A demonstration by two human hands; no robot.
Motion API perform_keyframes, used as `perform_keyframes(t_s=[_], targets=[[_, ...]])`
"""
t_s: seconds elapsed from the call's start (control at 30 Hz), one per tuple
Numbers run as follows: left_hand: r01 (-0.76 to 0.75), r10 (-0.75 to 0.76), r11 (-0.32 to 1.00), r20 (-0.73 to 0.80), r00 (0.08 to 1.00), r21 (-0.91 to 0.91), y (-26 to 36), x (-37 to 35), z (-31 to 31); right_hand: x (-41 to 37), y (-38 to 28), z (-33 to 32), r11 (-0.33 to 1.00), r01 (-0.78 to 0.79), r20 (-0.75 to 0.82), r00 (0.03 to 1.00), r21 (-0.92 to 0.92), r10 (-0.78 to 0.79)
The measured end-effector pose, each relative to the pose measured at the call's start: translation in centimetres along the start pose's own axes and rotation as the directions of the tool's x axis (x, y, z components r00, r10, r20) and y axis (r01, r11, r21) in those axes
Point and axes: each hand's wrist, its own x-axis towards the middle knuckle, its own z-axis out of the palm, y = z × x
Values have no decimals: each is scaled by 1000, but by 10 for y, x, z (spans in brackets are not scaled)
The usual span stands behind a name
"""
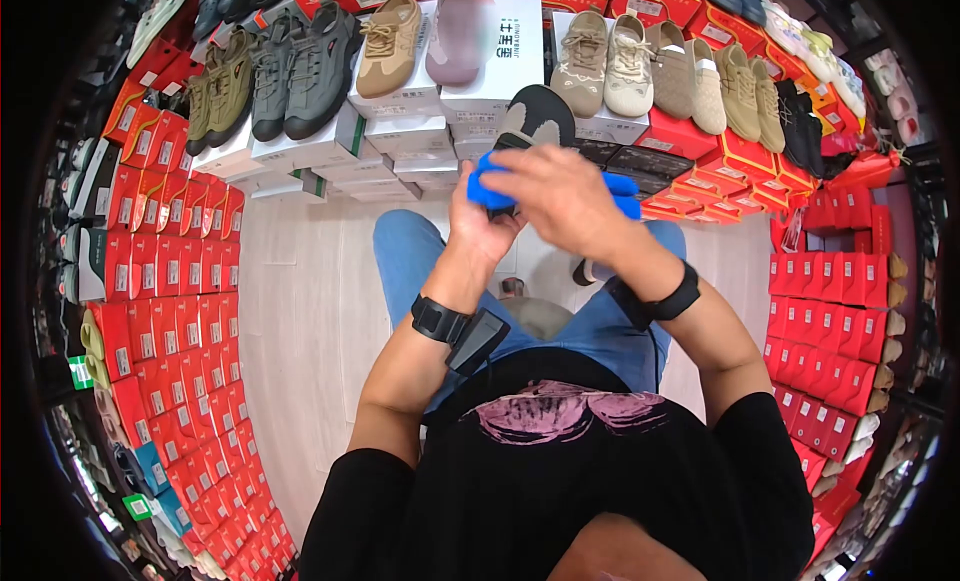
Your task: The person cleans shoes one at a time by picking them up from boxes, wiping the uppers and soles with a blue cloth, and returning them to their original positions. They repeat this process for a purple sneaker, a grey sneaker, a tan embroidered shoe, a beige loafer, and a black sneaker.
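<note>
A black and grey shoe (540, 113) is held in front of me, its toe pointing away toward the display. My left hand (478, 221) is closed around its near end from below, palm partly turned up. My right hand (562, 193) lies across the top, slightly smeared by motion, with its fingers closed on a bright blue cloth (490, 185). The cloth shows on both sides of that hand. Both hands hide most of the shoe's near half.
Ahead, a row of shoes, including grey sneakers (318, 73) and a tan shoe (390, 47), stands on stacked white boxes (405, 133) and red boxes. Red shoebox stacks (175, 281) line the left and more red boxes (825, 306) the right. Pale floor (300, 311) lies between.
</note>
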Motion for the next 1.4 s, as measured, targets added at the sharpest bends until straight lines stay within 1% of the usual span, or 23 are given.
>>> perform_keyframes(t_s=[0.07,0.13,0.17,0.23,0.3,0.4,0.47,0.53,0.6,0.63,0.73,0.77,0.8,0.87,0.93,1.0,1.03,1.1,1.17,1.23,1.3,1.37,1.4], targets=[[-7,5,997,29,1000,73,-2,-1,-1,12,17,-13,990,-28,-199,980,-136,0],[-5,-2,993,68,998,114,-2,-5,2,27,32,-25,971,-108,-322,946,-214,34],[-4,2,998,30,1000,66,-2,-9,7,30,39,-24,970,-111,-324,945,-216,36],[-27,25,996,19,999,84,-4,-12,13,36,49,-21,920,-135,-283,959,-369,27],[-55,54,994,9,998,91,-3,-12,13,31,50,-19,917,-143,-286,958,-372,34],[9,-11,999,47,999,38,-1,-11,7,15,39,-10,917,-167,-300,952,-364,54],[38,-38,989,6,999,-140,-2,-10,11,-2,33,4,924,-235,-321,938,-302,133],[36,-34,980,12,999,-194,0,-4,11,-20,22,16,936,-260,-294,938,-237,186],[26,-20,962,23,1000,-272,-2,-1,8,-34,19,28,963,-261,-337,915,-75,222],[49,-37,962,52,998,-269,-3,-2,6,-39,14,27,952,-306,-311,904,5,292],[89,-74,962,70,995,-259,-4,-5,2,-51,15,18,929,-352,-203,907,111,368],[122,-112,963,51,992,-239,-4,-7,1,-55,18,14,922,-372,-122,915,108,384],[156,-153,964,32,988,-217,-3,-8,2,-59,26,8,923,-370,-126,916,107,381],[145,-141,966,35,989,-212,-3,-7,5,-63,42,0,857,-367,40,925,361,378],[127,-123,971,31,992,-203,-4,-6,6,-42,42,-22,829,-453,-86,860,327,504],[147,-134,970,80,988,-192,-10,-5,6,-17,46,-30,915,-380,-326,856,134,402],[162,-139,969,129,982,-186,-13,-6,9,-5,48,-33,913,-385,-337,849,136,408],[158,-133,975,161,978,-157,-21,-14,13,14,50,-34,964,-264,-419,880,-42,223],[172,-132,971,225,965,-165,-22,-18,14,19,48,-32,966,-243,-439,880,-89,181],[159,-118,971,219,968,-178,-21,-22,15,16,47,-27,967,-192,-449,888,-169,98],[142,-99,969,213,972,-201,-19,-20,11,1,40,-19,970,-210,-426,894,-125,139],[228,-131,927,313,941,-298,-15,-11,1,-18,28,-11,962,-272,-368,897,-25,244],[227,-129,927,313,941,-300,-14,-9,1,-28,23,-8,962,-271,-366,898,-25,243]])
